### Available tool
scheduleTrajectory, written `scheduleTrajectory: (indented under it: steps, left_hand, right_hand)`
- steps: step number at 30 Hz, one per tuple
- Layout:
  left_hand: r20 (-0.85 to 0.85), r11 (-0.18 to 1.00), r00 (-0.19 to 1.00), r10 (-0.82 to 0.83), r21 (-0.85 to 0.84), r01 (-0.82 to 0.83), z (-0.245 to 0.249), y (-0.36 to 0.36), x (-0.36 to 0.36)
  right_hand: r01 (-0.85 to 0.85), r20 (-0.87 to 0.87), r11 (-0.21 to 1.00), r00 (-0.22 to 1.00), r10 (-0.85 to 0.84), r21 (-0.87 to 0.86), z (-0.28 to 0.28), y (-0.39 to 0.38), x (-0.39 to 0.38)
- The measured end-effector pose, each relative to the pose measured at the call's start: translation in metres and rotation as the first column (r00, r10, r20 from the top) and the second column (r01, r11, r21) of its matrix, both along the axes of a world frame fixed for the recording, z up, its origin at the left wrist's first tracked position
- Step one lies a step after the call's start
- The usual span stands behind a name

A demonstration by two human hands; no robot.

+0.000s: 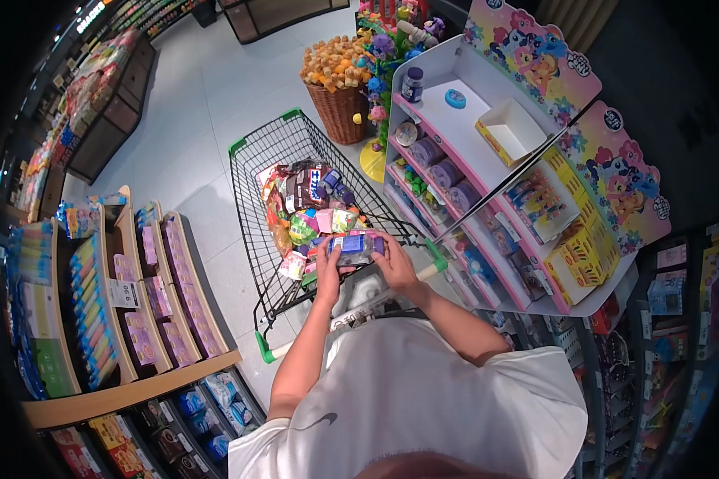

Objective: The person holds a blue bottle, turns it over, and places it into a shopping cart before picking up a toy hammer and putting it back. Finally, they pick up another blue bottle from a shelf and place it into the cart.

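Together, a left hand (327,270) and right hand (395,265) grip a purple-lidded jar (351,246) above the cart (246,189), packets (303,227) heaped toward eleven o'clock. Slackening fingers could let its smooth sides slip, dropping it. A sign (90,17) at ten o'clock reads "SNACKS"; a tag (124,294) near nine, "9.90". The jar's label is illegible.

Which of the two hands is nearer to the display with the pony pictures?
The right hand. It holds the end of the container on the side towards the display; the left hand is at the opposite end, farther away.
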State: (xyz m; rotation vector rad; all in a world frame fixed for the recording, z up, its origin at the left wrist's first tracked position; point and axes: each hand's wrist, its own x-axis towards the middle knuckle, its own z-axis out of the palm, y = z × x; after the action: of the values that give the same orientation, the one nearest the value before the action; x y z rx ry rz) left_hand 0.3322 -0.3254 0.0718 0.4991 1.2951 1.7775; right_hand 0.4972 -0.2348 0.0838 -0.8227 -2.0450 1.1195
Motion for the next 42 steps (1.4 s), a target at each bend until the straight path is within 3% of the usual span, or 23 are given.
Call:
scheduleTrajectory:
  steps: [6, 9, 15, 21, 24, 25, 28, 34, 39, 42]
  left_hand:
    - [-0.047, 1.0, 0.999, 0.0, -0.009, 0.0, -0.013, 0.004, -0.001]
    - [-0.096, 1.0, 0.995, 0.012, -0.024, -0.014, -0.02, 0.006, 0.001]
    - [-0.186, 0.995, 0.978, -0.093, -0.064, 0.083, -0.018, 0.003, -0.002]
    - [-0.023, 0.979, 0.98, -0.199, -0.055, 0.198, -0.023, 0.003, -0.006]
    - [-0.1, 0.984, 0.979, -0.178, -0.031, 0.176, -0.019, 0.002, -0.004]
    - [-0.084, 0.984, 0.981, -0.177, -0.026, 0.175, -0.023, 0.003, -0.005]
    - [-0.162, 0.987, 0.974, -0.16, -0.033, 0.156, -0.021, -0.001, -0.004]
    - [-0.145, 0.982, 0.974, -0.176, -0.098, 0.163, -0.021, -0.003, -0.003]
    - [-0.172, 0.988, 0.974, -0.144, -0.082, 0.132, -0.033, -0.003, -0.006]
    - [-0.239, 0.997, 0.969, -0.071, -0.036, 0.064, -0.032, -0.003, -0.003]
  right_hand:
    - [0.024, -0.068, 1.0, 0.997, -0.025, -0.015, -0.003, 0.0, 0.0]
    - [0.025, -0.138, 0.991, 0.989, -0.043, -0.134, -0.005, -0.001, -0.001]
    - [0.071, -0.18, 0.99, 0.979, -0.093, -0.124, -0.007, 0.0, -0.002]
    - [0.104, -0.152, 0.995, 0.983, -0.104, -0.009, -0.003, -0.003, -0.003]
    - [0.157, -0.1, 0.982, 0.984, -0.147, 0.103, 0.005, -0.007, -0.003]
    - [0.169, -0.077, 0.986, 0.983, -0.169, -0.011, 0.004, -0.008, -0.004]
    - [0.209, -0.066, 0.966, 0.977, -0.201, 0.152, -0.008, -0.003, -0.006]
    - [0.277, -0.103, 0.943, 0.96, -0.262, 0.185, -0.002, -0.012, -0.007]
    - [0.258, -0.111, 0.961, 0.963, -0.247, 0.095, -0.001, -0.018, -0.007]
    - [0.228, -0.11, 0.948, 0.972, -0.208, 0.224, -0.001, -0.02, -0.008]
